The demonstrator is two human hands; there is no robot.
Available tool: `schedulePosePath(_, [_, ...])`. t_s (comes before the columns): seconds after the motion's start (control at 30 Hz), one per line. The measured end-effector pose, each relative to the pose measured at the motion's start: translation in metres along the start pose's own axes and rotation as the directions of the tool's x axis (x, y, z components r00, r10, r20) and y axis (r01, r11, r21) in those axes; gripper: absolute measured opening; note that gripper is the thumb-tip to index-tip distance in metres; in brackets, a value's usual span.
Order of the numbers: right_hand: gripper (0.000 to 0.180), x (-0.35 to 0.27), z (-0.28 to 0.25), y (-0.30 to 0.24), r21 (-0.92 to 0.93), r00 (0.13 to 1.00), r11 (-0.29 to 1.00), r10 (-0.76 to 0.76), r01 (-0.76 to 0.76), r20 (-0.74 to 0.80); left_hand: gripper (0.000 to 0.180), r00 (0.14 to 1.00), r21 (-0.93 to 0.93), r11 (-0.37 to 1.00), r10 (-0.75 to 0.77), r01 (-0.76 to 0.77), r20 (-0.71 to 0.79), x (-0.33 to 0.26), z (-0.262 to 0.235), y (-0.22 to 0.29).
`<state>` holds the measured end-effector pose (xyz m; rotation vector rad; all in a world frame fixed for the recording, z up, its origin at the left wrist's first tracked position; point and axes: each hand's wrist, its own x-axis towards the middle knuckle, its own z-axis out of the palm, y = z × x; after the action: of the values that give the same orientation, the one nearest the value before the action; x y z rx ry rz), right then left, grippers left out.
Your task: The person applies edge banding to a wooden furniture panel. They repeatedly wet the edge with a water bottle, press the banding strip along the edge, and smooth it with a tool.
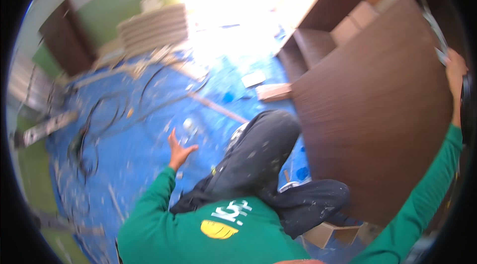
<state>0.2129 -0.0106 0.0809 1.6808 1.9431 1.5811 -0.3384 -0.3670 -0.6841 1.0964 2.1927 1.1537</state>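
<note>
My left hand (179,150) is stretched out over the blue floor sheet (134,135) with fingers spread and nothing in it. My right hand (454,73) reaches up to the far right and grips the top edge of a large dark brown wooden panel (372,110) standing tilted beside me. My bent legs in dark, paint-flecked trousers (263,159) lie between the two hands, against the foot of the panel. Both arms wear green sleeves.
Black cables (99,125) loop over the sheet at left. A stack of pale boards (154,28) stands at the back. Wooden strips (218,107), a wood block (273,92) and scraps litter the floor. Dark brown cabinet parts (318,40) stand at upper right. A small wooden box (330,234) sits beneath my knee.
</note>
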Motion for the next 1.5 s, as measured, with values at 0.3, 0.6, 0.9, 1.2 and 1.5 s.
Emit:
schedulePosePath(0.3, [0.011, -0.019, -0.036, -0.031, 0.046, 0.983, 0.982, 0.181, -0.181, -0.002, 0.068, 0.995, -0.268, 0.959, 0.079, -0.092, -0.058, 0.085, 0.064, -0.026])
schedulePosePath(0.6, [0.016, -0.017, -0.033, -0.035, 0.031, 0.981, 0.981, 0.194, -0.193, -0.013, 0.07, 0.794, -0.081, 0.814, 0.579, -0.575, 0.186, 0.177, 0.027, 0.213])
schedulePosePath(0.9, [0.017, -0.016, -0.034, -0.035, 0.084, 0.981, 0.979, 0.184, -0.188, 0.055, 0.074, 0.298, -0.099, 0.321, 0.935, -0.942, 0.195, 0.227, -0.019, 0.628])
schedulePosePath(1.2, [0.017, -0.019, -0.033, -0.03, 0.109, 0.98, 0.976, 0.182, -0.19, 0.081, 0.079, 0.098, -0.03, 0.108, 0.967, -0.994, 0.237, 0.195, -0.032, 0.821])
schedulePosePath(1.5, [0.016, -0.019, -0.034, -0.032, 0.103, 0.979, 0.973, 0.202, -0.204, 0.032, 0.081, 0.035, 0.149, -0.027, 0.915, -0.989, 0.402, 0.178, -0.016, 0.882])
